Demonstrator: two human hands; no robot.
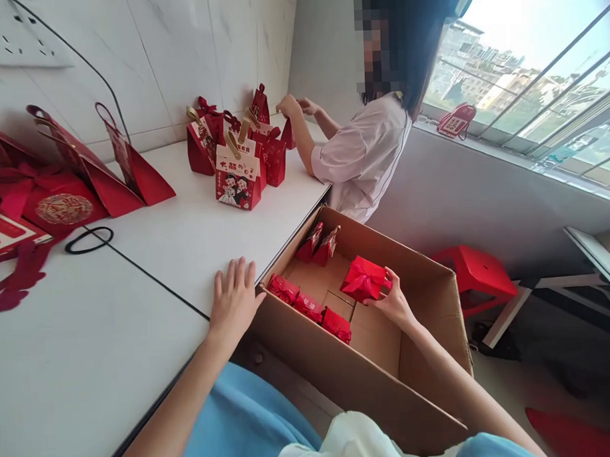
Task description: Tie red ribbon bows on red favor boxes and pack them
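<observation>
My right hand [395, 302] holds a small red gift box with a ribbon bow [364, 278] over the open cardboard carton [340, 374]. Several more red gift boxes [310, 306] lie in a row on the carton's floor, and two pointed red boxes [318, 243] stand at its far end. My left hand [233, 299] rests flat on the white table [185, 239] by its edge, fingers spread, holding nothing.
Red favour boxes with cartoon labels [238, 181] stand grouped at the table's far end, where another person [367, 146] handles one. Red paper bags [107, 169] lie at left by a black cable loop [89, 240]. A red stool [479, 272] stands beyond the carton.
</observation>
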